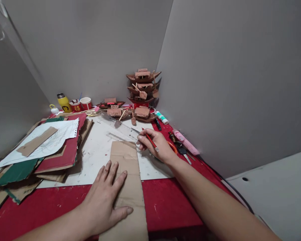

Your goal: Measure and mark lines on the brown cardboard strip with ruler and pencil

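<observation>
A long strip of brown cardboard (129, 187) lies over a white sheet (90, 154) and the red tabletop (170, 204). My left hand (107, 197) rests flat on the strip's left side with its fingers spread. Beyond the strip's far right corner, my right hand (155, 144) is closed on a clear ruler (125, 129), pinched between thumb and fingers. A red pencil (150, 141) is also held in that hand, slanting across the fingers. The ruler reaches away to the far left, above the white sheet.
Cardboard scraps and paper (57, 134) are piled at the left. Model boats (142, 87) stand stacked at the back, others (115, 112) beside them. Cups (85, 103) and a yellow bottle (63, 103) stand back left. A pink glue gun (185, 142) and tools lie along the right edge.
</observation>
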A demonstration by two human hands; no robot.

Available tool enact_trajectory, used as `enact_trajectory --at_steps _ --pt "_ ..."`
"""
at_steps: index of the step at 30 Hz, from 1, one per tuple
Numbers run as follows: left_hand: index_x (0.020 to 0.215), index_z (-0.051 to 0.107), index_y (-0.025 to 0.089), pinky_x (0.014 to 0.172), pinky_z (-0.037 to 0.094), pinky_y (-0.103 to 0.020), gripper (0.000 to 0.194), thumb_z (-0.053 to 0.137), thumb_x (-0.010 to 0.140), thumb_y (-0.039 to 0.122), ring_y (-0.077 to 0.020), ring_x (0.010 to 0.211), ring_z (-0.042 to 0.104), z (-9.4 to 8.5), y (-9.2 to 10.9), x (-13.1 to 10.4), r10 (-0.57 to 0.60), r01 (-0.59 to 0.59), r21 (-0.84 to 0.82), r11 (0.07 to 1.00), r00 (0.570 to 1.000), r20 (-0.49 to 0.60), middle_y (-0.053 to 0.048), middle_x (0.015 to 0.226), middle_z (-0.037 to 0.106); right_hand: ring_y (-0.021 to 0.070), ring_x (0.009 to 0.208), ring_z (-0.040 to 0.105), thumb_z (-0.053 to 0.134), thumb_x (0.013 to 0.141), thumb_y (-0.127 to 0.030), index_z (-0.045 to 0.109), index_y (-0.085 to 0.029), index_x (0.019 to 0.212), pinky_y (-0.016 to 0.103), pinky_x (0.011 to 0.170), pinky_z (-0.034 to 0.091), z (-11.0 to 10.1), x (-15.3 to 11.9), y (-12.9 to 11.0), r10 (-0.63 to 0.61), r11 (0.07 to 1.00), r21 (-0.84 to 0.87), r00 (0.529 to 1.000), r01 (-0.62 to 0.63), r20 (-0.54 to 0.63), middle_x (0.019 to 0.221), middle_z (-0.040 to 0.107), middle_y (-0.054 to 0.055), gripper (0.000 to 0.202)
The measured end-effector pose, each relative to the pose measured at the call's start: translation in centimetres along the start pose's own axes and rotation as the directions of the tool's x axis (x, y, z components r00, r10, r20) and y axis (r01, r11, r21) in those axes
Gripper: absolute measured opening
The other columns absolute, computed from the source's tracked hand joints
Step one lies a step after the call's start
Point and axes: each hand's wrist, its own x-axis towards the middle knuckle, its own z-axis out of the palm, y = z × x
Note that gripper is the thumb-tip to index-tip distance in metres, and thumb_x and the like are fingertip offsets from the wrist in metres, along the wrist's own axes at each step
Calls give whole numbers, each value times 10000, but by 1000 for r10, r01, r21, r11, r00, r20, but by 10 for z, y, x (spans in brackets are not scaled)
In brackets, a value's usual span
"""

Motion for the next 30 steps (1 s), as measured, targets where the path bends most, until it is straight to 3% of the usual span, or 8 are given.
enact_trajectory --at_steps 5,9,12,14,18,22,24,30 --pt "1484 345 235 1068 284 -649 866 666 750 563 -448 1419 195 -4 10 -4 -21 21 -15 1000 1000 -8 -202 1561 239 111 518 589 698 768 -474 553 -193 769 237 507 496 4 -4 -1 -7 997 82 999 3 43 628 616 -23 316" --pt "1280 593 217 973 431 -553 560 635 803 507 -372 1184 547 -26 2 9 -106 67 -271 960 985 -133 -163 1305 604 108 545 604 676 797 -492 564 -184 818 234 528 499 5 -7 0 -15 986 164 992 -6 128 683 646 -6 328" --pt "1064 665 201 819 520 -378 332 585 865 454 -244 922 659 -49 -7 26 -357 100 -667 739 897 -262 -96 1029 709 109 561 613 673 813 -473 566 -184 846 232 538 501 6 -8 0 -24 975 223 984 -17 179 696 653 -6 311" --pt "953 662 186 716 522 -295 280 663 819 432 -175 764 646 -62 -11 38 -488 22 -840 543 822 -294 -53 905 702 108 565 616 674 818 -462 566 -182 848 229 537 503 7 -9 -1 -27 969 245 982 -20 188 691 649 -10 301" --pt "957 619 173 549 496 -222 353 780 715 373 -95 601 589 -77 -11 59 -604 -79 -989 125 785 -138 -30 913 678 102 583 623 675 830 -432 577 -178 876 230 564 519 7 -8 -2 -50 965 263 982 0 184 740 663 0 276" --pt "934 592 173 494 477 -183 387 824 651 301 -72 576 575 -81 -12 74 -694 -222 -974 47 694 -191 -1 881 654 113 618 636 636 863 -437 582 -181 940 248 594 542 3 -8 -2 -75 968 249 984 32 163 772 670 13 273" --pt "905 588 168 482 476 -180 371 823 643 284 -68 557 569 -81 -13 80 -692 -221 -975 -7 705 -154 5 845 652 125 650 652 613 879 -444 574 -183 978 256 610 553 2 -8 -1 -87 966 256 985 46 151 787 678 22 282" --pt "963 661 132 505 497 -184 361 805 688 315 -73 551 599 -72 -16 97 -533 -93 -994 -61 845 -47 -56 871 710 139 681 677 625 871 -446 583 -179 1002 257 613 554 4 -9 1 -71 953 304 978 8 197 792 694 33 300"
